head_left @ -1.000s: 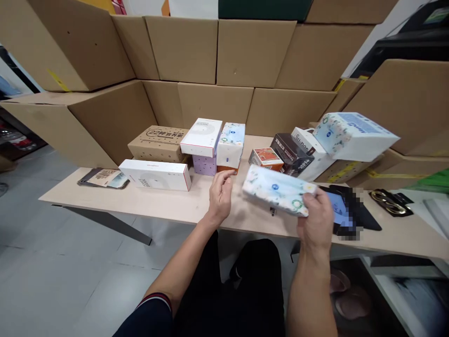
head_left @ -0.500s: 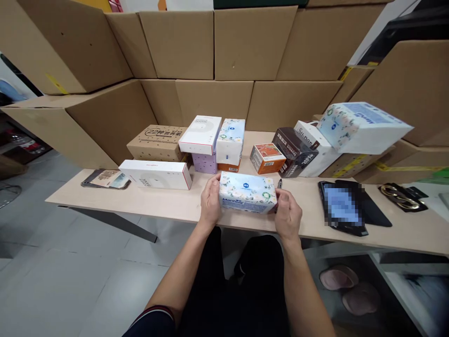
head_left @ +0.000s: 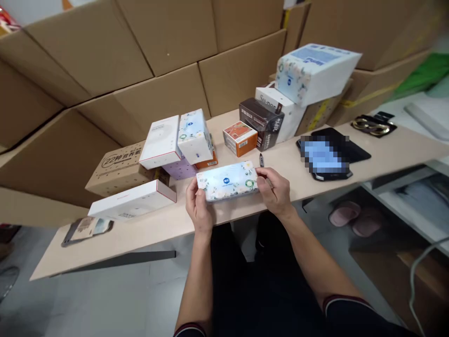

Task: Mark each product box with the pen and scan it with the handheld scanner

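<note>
A tissue pack (head_left: 227,182) in a floral white and light-blue wrapper is held at the table's front edge, its printed top facing up. My left hand (head_left: 199,208) grips its left end, thumb on the near side. At the other end, my right hand (head_left: 275,189) closes on the right corner. Just behind the pack are a second floral tissue pack (head_left: 195,135), lying on an orange box, and a small orange box (head_left: 240,138). A dark pen-like item (head_left: 261,160) lies near my right fingers.
Left on the table (head_left: 168,220) are white boxes (head_left: 133,201), a brown carton (head_left: 117,168) and a flat pouch (head_left: 87,229). To the right stand a dark box (head_left: 261,121), a large tissue pack (head_left: 315,72), a tablet (head_left: 324,157) and gold scissors (head_left: 373,125). Cardboard walls (head_left: 171,89) close the back.
My view has swung and tilted to the right, so the table now slants. Both hands still hold the tissue pack, which has tipped so that its top shows more and its front side less.
</note>
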A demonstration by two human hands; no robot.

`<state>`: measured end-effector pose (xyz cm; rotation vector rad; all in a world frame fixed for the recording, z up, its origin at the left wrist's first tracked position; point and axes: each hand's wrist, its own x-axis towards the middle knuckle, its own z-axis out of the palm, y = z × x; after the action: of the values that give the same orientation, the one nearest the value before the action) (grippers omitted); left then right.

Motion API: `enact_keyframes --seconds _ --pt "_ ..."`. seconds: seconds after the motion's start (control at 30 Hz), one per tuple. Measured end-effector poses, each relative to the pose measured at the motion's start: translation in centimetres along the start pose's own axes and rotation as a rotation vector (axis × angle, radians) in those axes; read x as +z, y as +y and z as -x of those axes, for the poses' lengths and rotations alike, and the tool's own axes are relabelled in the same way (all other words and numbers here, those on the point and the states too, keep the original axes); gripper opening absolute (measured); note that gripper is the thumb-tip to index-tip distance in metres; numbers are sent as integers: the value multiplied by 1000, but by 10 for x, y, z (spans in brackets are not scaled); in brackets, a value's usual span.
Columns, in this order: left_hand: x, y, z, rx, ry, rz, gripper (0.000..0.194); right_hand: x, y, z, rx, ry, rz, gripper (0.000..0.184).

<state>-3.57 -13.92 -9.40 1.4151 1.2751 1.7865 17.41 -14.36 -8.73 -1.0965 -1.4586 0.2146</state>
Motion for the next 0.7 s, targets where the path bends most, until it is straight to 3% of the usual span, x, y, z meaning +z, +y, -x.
enact_keyframes --seconds 0.27,0.43,0.57,0.7 --pt "9 13 1 117 169 95 20 -2 0 0 -4 -22 -19 24" --pt "13 12 1 160 218 49 21 -1 0 1 18 -3 -27 23" --pt "9 5 0 48 195 -3 17 0 -2 2 38 -17 69 32" --pt "8 1 -5 -136 108 94 32 1 -2 3 -11 13 149 35"
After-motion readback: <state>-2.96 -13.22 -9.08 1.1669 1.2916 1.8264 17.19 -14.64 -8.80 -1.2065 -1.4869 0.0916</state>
